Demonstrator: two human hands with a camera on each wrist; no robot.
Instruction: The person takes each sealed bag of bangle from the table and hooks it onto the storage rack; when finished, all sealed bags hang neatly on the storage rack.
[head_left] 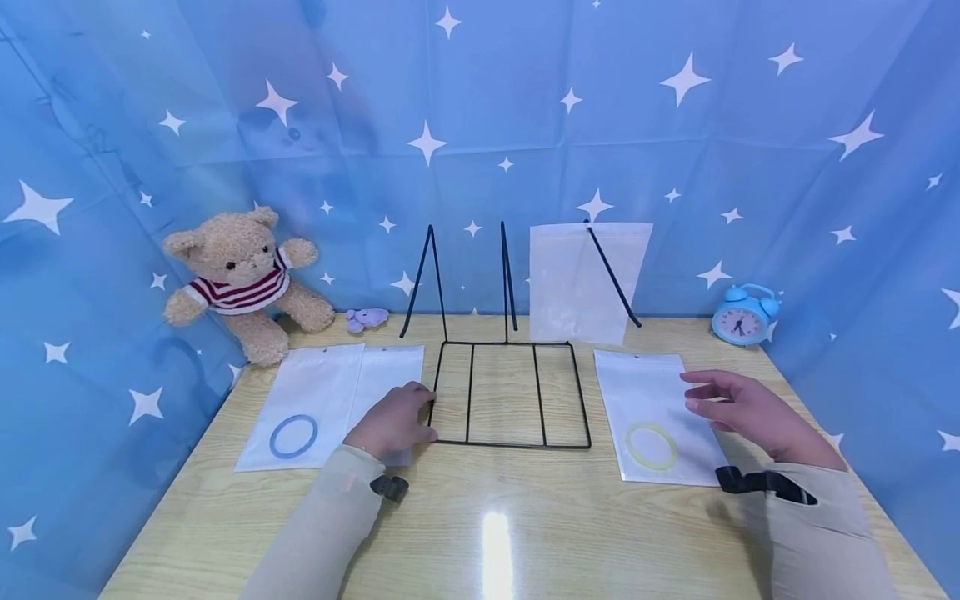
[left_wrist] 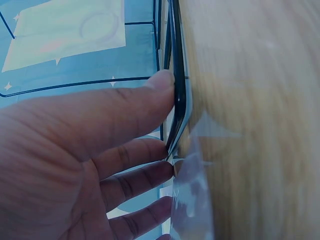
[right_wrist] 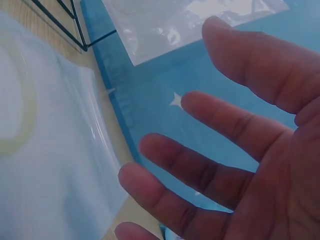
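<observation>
A black wire rack (head_left: 540, 392) stands mid-table, its base flat and its hooked uprights rising at the back. My left hand (head_left: 397, 417) is at the base's left side; in the left wrist view the thumb (left_wrist: 160, 82) and fingertips touch the wire at separate points. On the right upright hangs a whitish plastic bag (head_left: 570, 283). My right hand (head_left: 750, 408) hovers over the right-hand bag (head_left: 641, 387), fingers spread and holding nothing. That bag shows a pale yellow ring (head_left: 632, 442). Left of the rack, overlapping bags (head_left: 318, 387) lie flat, one with a blue ring (head_left: 273, 437).
A teddy bear (head_left: 243, 292) in a striped shirt sits at the back left, beside a small purple toy (head_left: 367, 318). A blue alarm clock (head_left: 742, 321) stands at the back right. Blue starred cloth (head_left: 480, 100) surrounds the wooden table (head_left: 562, 517).
</observation>
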